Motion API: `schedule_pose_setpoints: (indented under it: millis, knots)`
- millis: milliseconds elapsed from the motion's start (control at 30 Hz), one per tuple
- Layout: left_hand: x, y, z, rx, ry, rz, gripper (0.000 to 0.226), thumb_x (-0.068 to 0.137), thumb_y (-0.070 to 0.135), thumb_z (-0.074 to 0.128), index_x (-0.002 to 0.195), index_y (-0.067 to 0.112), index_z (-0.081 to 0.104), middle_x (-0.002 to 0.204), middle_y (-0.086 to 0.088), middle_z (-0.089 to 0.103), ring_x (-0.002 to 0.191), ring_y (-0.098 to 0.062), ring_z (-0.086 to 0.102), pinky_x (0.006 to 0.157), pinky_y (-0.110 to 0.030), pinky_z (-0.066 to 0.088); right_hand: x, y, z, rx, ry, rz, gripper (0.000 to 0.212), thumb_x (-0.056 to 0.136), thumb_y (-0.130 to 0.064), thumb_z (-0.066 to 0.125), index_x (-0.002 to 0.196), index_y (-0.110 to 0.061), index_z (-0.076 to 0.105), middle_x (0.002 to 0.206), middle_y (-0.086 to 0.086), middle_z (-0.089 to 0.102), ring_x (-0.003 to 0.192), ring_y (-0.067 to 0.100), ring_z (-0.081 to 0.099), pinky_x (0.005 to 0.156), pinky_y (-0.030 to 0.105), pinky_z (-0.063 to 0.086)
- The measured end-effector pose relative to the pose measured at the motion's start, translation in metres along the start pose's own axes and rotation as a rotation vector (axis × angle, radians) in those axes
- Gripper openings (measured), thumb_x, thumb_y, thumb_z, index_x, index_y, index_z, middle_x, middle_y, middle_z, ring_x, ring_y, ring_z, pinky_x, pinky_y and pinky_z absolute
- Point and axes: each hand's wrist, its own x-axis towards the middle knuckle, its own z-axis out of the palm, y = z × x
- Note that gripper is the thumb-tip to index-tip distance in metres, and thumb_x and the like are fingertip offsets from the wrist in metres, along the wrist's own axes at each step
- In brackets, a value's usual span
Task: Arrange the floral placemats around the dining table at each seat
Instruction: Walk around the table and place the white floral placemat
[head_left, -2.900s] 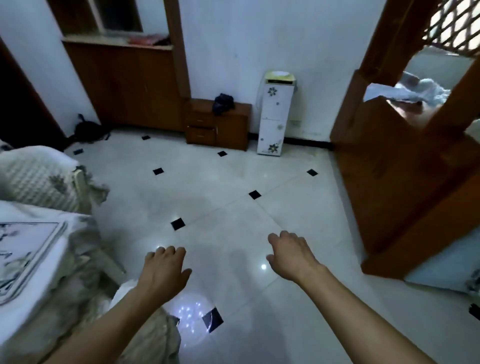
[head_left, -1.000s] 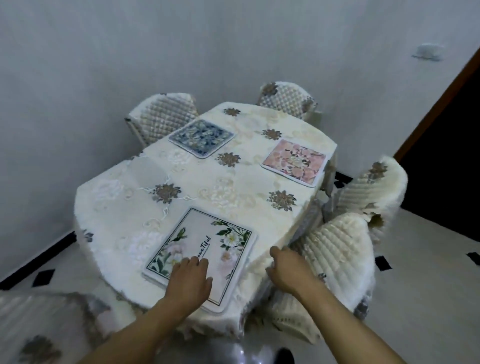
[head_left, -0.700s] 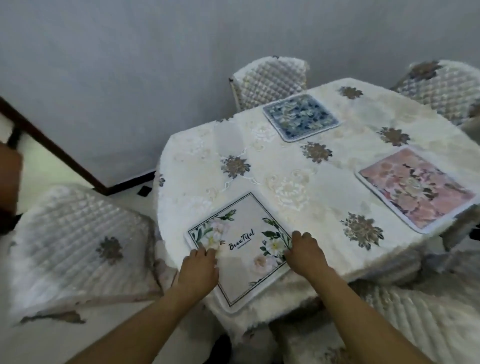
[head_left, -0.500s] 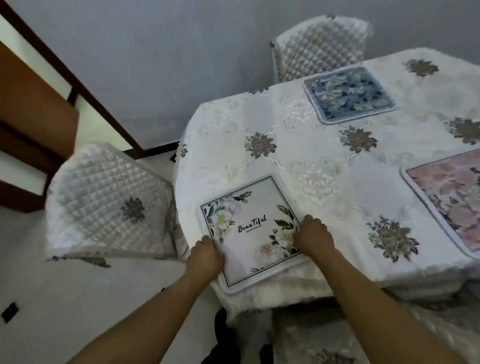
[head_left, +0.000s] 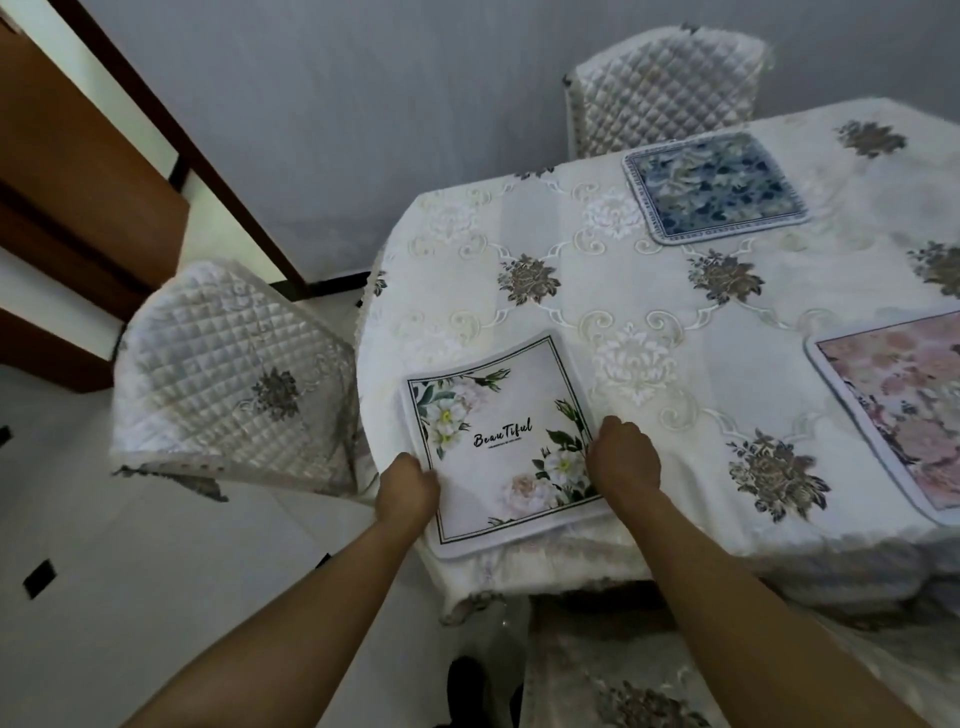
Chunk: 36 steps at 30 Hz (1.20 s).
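Observation:
A white placemat (head_left: 501, 441) printed with flowers and the word "Beautiful" lies at the near left edge of the dining table (head_left: 649, 301), which wears a cream embroidered cloth. My left hand (head_left: 408, 488) grips the mat's left edge. My right hand (head_left: 623, 460) holds its right edge with curled fingers. A blue floral placemat (head_left: 714, 187) lies at the far side in front of a chair. A pink floral placemat (head_left: 904, 410) sits at the right edge, partly cut off by the frame.
A quilted cream chair (head_left: 234, 384) stands to the left of the table, another chair (head_left: 660, 88) at the far side against the grey wall. A third covered chair seat (head_left: 623, 675) is right below me. Brown wooden furniture (head_left: 67, 182) fills the left.
I turned from the open floor to the table. Both hands came onto the white placemat and took its side edges. The mat has shifted slightly toward the table's left corner.

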Motion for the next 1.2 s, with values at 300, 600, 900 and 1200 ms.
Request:
schedule_pose_setpoints:
  millis: [300,600,900,1200]
  knots:
    - [-0.031,0.031,-0.053,-0.002,0.006,0.402,0.012,0.089,0.023,0.057,0.082,0.014,0.053,0.085,-0.008,0.064,0.079,-0.031,0.059,0.063,-0.032,0.041,-0.07,0.015,-0.083,0.048,0.184,0.126,0.009,0.089,-0.011,0.049,0.092,-0.006,0.055,0.096,0.016,0.064,0.087,0.033,0.062,0.064,0.029,0.041]
    - [-0.101,0.069,-0.054,-0.023,-0.101,0.787,0.029,0.09,0.025,0.062,0.069,0.021,0.042,0.064,-0.001,0.052,0.059,-0.016,0.048,0.049,-0.029,0.028,-0.199,0.066,-0.15,0.043,0.431,0.366,0.014,0.09,-0.018,0.05,0.095,-0.01,0.06,0.101,0.015,0.068,0.096,0.034,0.064,0.069,0.03,0.044]
    - [-0.247,0.148,0.013,0.017,-0.243,1.074,0.022,0.087,0.029,0.063,0.074,0.017,0.049,0.07,-0.002,0.058,0.066,-0.02,0.053,0.055,-0.033,0.038,-0.34,0.196,-0.207,0.166,0.621,0.67,0.02,0.086,-0.026,0.05,0.096,-0.016,0.065,0.096,0.012,0.07,0.088,0.033,0.065,0.071,0.032,0.05]
    - [-0.447,0.226,0.152,0.063,-0.351,1.244,0.021,0.086,0.03,0.065,0.073,0.019,0.052,0.07,-0.001,0.059,0.068,-0.022,0.056,0.056,-0.033,0.04,-0.477,0.392,-0.266,0.256,0.728,0.882,0.01,0.083,-0.023,0.054,0.074,-0.021,0.053,0.079,0.005,0.063,0.067,0.024,0.053,0.061,0.028,0.04]
